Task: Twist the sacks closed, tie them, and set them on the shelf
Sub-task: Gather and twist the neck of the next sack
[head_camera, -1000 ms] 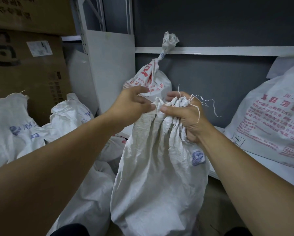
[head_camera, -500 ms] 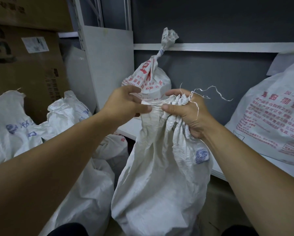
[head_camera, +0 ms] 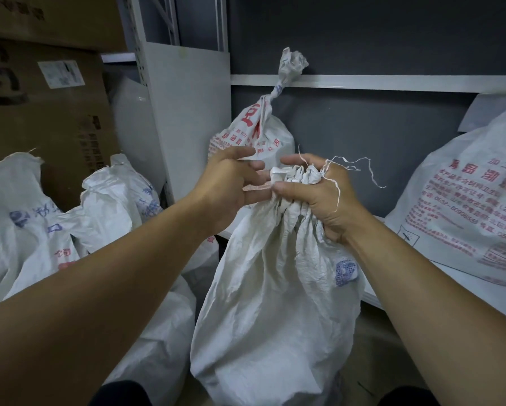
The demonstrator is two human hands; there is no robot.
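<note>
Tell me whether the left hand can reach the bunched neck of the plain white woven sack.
Likely yes: the open left hand is beside the bunched neck, nothing between; the right hand grips it.

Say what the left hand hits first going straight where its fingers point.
The gathered sack neck, gripped in the right hand. The left hand's straight fingers point right at it, seemingly almost touching; depth is unclear.
</note>
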